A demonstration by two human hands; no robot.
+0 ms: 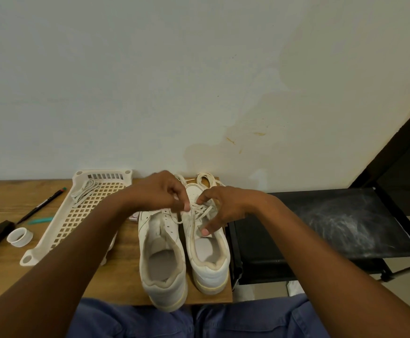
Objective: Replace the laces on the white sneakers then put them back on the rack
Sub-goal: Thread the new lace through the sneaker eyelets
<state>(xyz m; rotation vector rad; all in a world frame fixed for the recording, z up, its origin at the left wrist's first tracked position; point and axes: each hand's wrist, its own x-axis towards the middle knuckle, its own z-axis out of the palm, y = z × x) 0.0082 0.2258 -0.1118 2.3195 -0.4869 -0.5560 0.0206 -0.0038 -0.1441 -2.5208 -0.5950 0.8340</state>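
Two white sneakers [184,250] stood side by side, heels toward the person, on the wooden table [1,196] near its right edge. The left hand [161,191] pinched a lace [180,217] above the right-hand shoe's eyelets. The right hand [223,206] rested on that shoe, fingers curled at the lacing, thumb on the tongue. A perforated tray [77,215] holding laces lay to the left. A black rack [321,223] stood to the right.

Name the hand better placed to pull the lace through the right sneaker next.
Left hand: it already pinches the lace above the right sneaker. The right hand rests on that shoe, steadying it.
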